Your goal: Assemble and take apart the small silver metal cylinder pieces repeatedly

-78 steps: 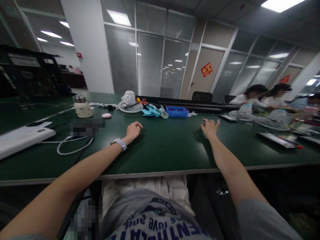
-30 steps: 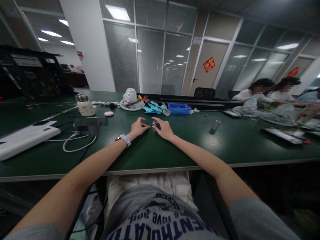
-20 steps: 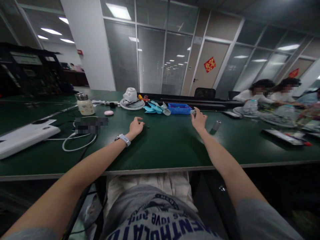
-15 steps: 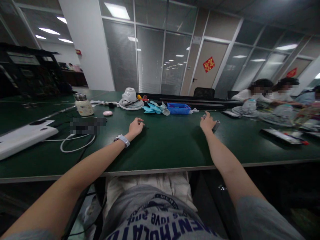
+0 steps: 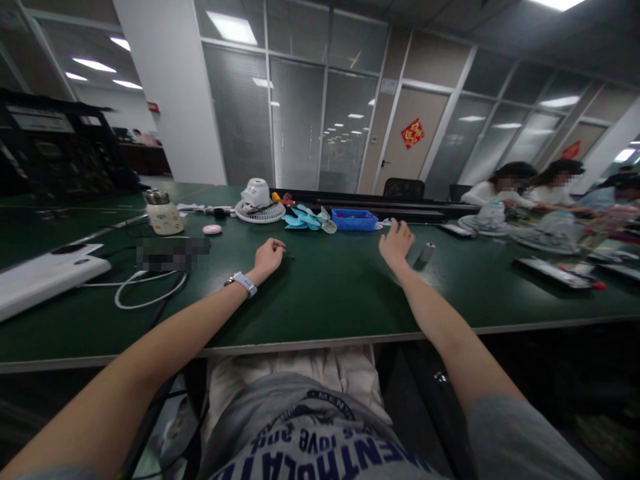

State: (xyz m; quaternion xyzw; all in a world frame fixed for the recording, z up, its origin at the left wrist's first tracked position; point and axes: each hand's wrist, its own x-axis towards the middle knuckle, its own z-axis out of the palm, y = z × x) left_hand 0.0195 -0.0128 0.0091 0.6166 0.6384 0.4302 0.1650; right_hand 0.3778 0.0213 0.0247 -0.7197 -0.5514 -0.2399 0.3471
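On the green table, my left hand (image 5: 269, 257), with a watch (image 5: 243, 285) on its wrist, rests with curled fingers. A tiny dark thing shows by its fingertips; I cannot tell whether they hold it. Over the table to the right, my right hand (image 5: 397, 245) has its fingers spread and nothing in them. Just right of it a small grey metallic cylinder (image 5: 427, 251) stands upright on the table, apart from the hand.
Along the back lie a white fan (image 5: 256, 197), light-blue fan blades (image 5: 304, 218) and a blue basket (image 5: 355, 220). A bottle (image 5: 164, 215), pink round object (image 5: 213, 229), white cable (image 5: 120, 298) and white device (image 5: 50, 277) are left. Two people (image 5: 515, 187) sit far right.
My right hand has moved left, away from the metallic cylinder, which now stands in full view. My left hand stays in nearly the same place. The camera view has shifted slightly.
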